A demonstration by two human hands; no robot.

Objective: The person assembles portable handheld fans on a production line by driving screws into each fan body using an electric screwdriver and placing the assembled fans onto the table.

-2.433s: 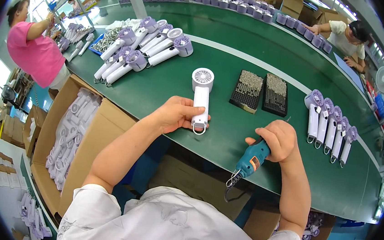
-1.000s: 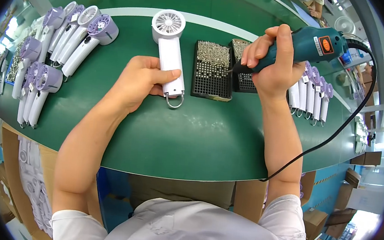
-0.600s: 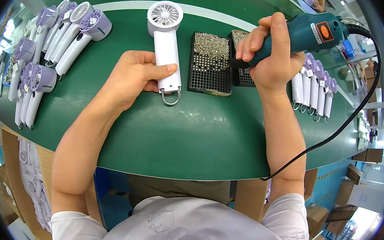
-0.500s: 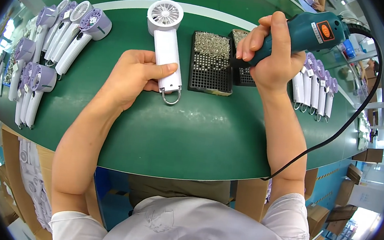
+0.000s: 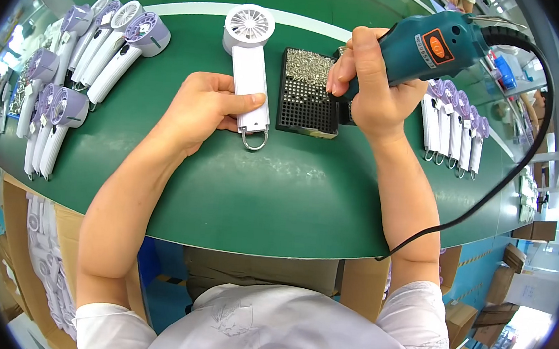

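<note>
My left hand (image 5: 209, 110) is closed round the white handle of a handheld fan (image 5: 251, 79), thumb on top near its lower end. The fan's round grille points away from me, and a metal loop hangs from the near end. In my right hand (image 5: 381, 93) is a teal electric screwdriver (image 5: 418, 46), its body slanting up to the right and its cord curving down beside my forearm. The tip is hidden behind my fingers. Just left of that hand lies a black screw tray (image 5: 308, 107), small silver screws heaped over its far part.
Several white and purple fans (image 5: 114, 50) lie in groups on the left of the green table (image 5: 264, 193). Another row of fans (image 5: 453, 126) rests at the right. A second tray is mostly hidden behind my right hand. Below the left edge, a cardboard box (image 5: 53, 248) holds white parts.
My right hand and the electric screwdriver have shifted left and slightly down, covering more of the second tray. The fan in my left hand sits slightly further right in view.
</note>
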